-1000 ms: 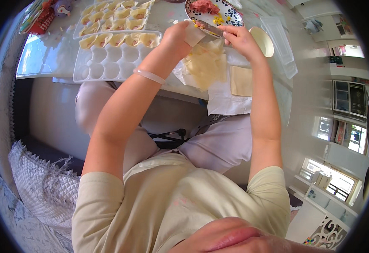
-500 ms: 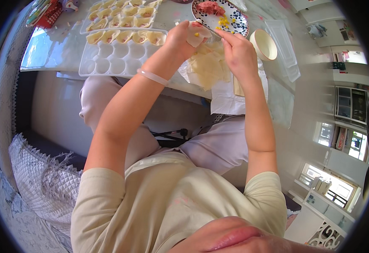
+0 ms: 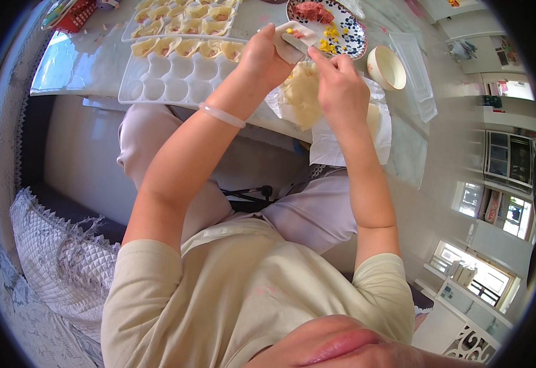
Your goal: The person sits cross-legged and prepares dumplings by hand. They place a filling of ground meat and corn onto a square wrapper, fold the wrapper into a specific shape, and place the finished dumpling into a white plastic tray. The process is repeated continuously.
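Observation:
On the fingers of my left hand (image 3: 264, 60) lies a thin pale dough wrapper (image 3: 305, 30) with a bit of pink meat and yellow corn on it. My right hand (image 3: 344, 87) grips a flat metal table knife (image 3: 295, 42), its rounded blade over the wrapper. The knife's handle is hidden in the fist. Beneath and between the hands, a stack of yellowish wrappers (image 3: 300, 95) rests on white paper (image 3: 349, 140). Just beyond my right hand stands a patterned plate (image 3: 358, 38) with pink minced meat (image 3: 313, 12) and corn kernels (image 3: 328, 45).
Left of my hands, a white plastic tray (image 3: 176, 90) has round hollows, its far row filled with folded dumplings (image 3: 185, 48). A second filled tray (image 3: 182, 26) lies behind it. Rightward are a cream bowl (image 3: 386, 68) and a clear plastic tray (image 3: 412, 76). A red basket (image 3: 73, 20) sits far left.
The knife blade has come leftward over the wrapper and shows more plainly. My right hand has turned and shifted slightly down. The view has shifted a little.

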`<state>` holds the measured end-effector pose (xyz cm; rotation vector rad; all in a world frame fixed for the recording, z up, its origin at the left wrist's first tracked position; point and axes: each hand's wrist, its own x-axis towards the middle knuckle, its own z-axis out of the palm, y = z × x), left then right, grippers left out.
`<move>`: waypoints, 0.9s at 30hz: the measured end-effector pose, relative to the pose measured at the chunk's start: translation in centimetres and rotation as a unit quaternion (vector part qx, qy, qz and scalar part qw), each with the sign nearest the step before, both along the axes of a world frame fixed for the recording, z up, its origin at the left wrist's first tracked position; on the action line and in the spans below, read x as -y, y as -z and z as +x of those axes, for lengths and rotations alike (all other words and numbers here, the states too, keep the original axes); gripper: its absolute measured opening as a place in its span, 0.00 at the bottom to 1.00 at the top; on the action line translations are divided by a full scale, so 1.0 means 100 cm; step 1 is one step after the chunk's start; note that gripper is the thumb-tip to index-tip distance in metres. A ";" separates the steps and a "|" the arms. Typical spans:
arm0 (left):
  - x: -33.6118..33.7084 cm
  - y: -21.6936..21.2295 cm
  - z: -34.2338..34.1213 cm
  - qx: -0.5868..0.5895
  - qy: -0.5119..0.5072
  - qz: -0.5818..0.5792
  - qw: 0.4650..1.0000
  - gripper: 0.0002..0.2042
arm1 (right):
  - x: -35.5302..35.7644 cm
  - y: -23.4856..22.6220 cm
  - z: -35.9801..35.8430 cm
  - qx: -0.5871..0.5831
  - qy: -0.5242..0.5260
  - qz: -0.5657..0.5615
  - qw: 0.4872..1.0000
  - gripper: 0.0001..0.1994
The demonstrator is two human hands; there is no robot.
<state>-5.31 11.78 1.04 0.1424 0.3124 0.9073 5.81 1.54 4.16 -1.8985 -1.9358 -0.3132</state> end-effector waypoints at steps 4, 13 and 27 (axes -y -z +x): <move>0.000 0.001 -0.006 -0.010 -0.022 -0.027 0.999 0.21 | 0.006 -0.002 -0.010 0.031 0.000 -0.008 0.999 0.18; -0.016 -0.001 -0.028 0.031 -0.041 -0.020 0.998 0.18 | 0.008 -0.026 0.010 -0.121 -0.009 -0.007 0.993 0.13; -0.033 0.008 -0.054 -0.056 -0.050 0.033 0.997 0.17 | -0.103 0.009 0.039 0.083 0.118 -0.099 0.985 0.16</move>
